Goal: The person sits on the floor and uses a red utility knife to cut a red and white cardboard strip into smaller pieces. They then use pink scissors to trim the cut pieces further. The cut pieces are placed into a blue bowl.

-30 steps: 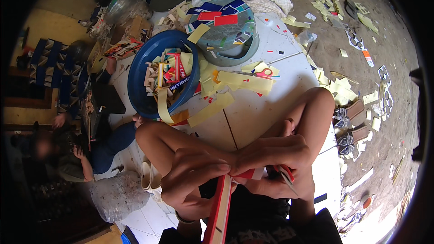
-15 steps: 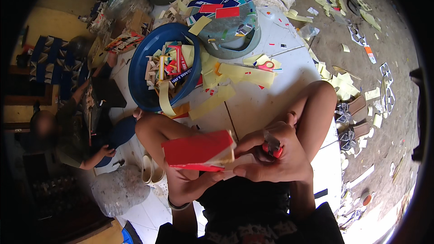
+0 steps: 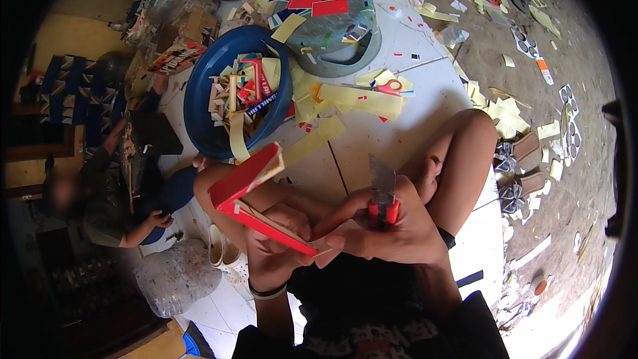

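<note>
My left hand (image 3: 276, 256) is closed around a red-covered, V-shaped piece (image 3: 232, 185) with pale, bare inner faces, held above my lap. One arm of the V points up and away; the other slopes toward my right hand. In my right hand (image 3: 415, 229) a utility knife (image 3: 383, 211) with a red-and-black handle sits between the fingers, its blade upward. The thumb and forefinger of that hand also reach the lower end of the red piece, where a small pale flap (image 3: 330, 252) shows. Whether the flap is attached to the piece, I cannot tell.
Ahead stands a blue basin (image 3: 193, 103) full of cut pieces, beside an upturned grey-green tub (image 3: 325, 30) with strips on it. Red-handled scissors (image 3: 392, 86) lie on yellow paper. Another person (image 3: 100, 206) sits at the left. Sandals (image 3: 522, 189) and scraps lie at the right.
The red piece has turned in my left hand, so its V shape and inner side now show. The knife in my right hand has tilted, with its blade now pointing upward.
</note>
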The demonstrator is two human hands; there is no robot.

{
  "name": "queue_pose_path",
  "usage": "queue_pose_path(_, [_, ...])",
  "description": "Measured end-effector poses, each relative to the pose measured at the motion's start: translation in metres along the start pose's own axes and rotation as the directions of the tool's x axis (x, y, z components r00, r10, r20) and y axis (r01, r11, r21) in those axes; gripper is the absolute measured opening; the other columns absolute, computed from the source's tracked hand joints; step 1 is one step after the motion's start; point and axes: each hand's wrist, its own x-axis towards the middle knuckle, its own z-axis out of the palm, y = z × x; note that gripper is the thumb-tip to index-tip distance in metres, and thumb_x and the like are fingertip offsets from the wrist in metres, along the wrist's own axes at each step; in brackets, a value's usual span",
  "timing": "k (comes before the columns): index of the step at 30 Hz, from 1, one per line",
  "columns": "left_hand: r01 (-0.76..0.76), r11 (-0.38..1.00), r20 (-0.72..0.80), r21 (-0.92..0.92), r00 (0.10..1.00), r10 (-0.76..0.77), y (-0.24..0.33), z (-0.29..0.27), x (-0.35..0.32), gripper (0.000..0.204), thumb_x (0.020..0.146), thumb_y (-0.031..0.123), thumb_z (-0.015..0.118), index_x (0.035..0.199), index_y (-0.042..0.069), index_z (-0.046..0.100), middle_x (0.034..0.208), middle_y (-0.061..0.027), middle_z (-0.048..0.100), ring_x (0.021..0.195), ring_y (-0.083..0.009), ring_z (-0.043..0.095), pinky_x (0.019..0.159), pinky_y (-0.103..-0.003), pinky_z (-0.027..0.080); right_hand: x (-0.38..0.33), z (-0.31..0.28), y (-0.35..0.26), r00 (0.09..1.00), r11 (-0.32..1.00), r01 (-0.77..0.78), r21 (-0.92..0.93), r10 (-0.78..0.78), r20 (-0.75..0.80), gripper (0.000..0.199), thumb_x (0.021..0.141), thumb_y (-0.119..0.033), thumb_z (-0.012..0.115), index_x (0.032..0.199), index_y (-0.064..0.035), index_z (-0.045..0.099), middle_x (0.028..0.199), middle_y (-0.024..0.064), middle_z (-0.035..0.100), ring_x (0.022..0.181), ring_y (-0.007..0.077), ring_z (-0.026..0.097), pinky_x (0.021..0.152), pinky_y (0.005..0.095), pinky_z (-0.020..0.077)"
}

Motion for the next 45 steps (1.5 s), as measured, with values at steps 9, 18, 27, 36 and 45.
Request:
queue_pose_path(9, [0.04,0.999,-0.026,-0.016,0.999,-0.041,-0.004,-0.002,0.001,0.032,0.089,0.023,0.082,0.098,-0.002,0.064,0.1,-0.0084,0.063,0.094,-0.0153,0.06,0.082,-0.029,0.047,0.003,0.007,0.001,0.993,0.989,-0.113,0.091,0.116,-0.027,0.016,0.092,-0.01,0.078,0.102,0.0023,0.076,0.072,0.0059,0.073,0.055,0.0044,0.06,0.046,0.0197,0.0419])
queue_pose_path(18, [0.13,0.962,-0.123,-0.241,0.979,-0.163,-0.015,0.013,0.004,0.024,0.1,0.019,0.07,0.11,-0.001,0.063,0.103,-0.0057,0.063,0.102,-0.0157,0.061,0.095,-0.031,0.047,0.005,-0.002,0.013,0.998,0.997,-0.048,0.066,0.051,-0.033,0.017,0.089,-0.006,0.081,0.102,0.0038,0.075,0.089,0.0095,0.078,0.073,0.0081,0.069,0.061,0.0229,0.0518])
queue_pose_path(27, [0.092,0.874,-0.132,-0.477,0.976,-0.175,-0.012,0.024,-0.004,0.031,0.101,0.015,0.068,0.126,-0.002,0.063,0.116,-0.0084,0.068,0.105,-0.0146,0.063,0.096,-0.031,0.048,-0.001,0.012,0.028,0.977,0.985,0.136,-0.105,-0.151,-0.153,0.013,0.09,0.0,0.077,0.102,0.003,0.077,0.093,0.0122,0.074,0.078,0.0146,0.068,0.067,0.0258,0.0527])
queue_pose_path(36, [-0.05,0.82,-0.227,-0.57,0.969,-0.099,-0.006,0.041,-0.009,0.071,0.089,-0.011,0.072,0.15,-0.002,0.036,0.108,-0.0123,0.072,0.106,-0.018,0.07,0.093,-0.03,0.057,-0.005,0.032,0.036,0.922,0.94,0.247,-0.236,-0.303,-0.242,0.016,0.089,-0.011,0.081,0.096,0.0028,0.077,0.093,0.0138,0.071,0.075,0.0169,0.065,0.062,0.0271,0.0497])
queue_pose_path(45, [-0.258,0.923,-0.421,-0.287,0.899,0.12,-0.002,0.046,-0.002,0.052,0.089,-0.007,0.075,0.135,-0.004,0.05,0.099,-0.0083,0.072,0.095,-0.0124,0.07,0.089,-0.026,0.055,-0.001,0.05,0.054,0.901,0.969,0.24,-0.056,-0.244,-0.358,0.025,0.095,-0.02,0.075,0.102,0.0031,0.068,0.094,0.0124,0.066,0.062,0.0086,0.052,0.057,0.0224,0.0394])
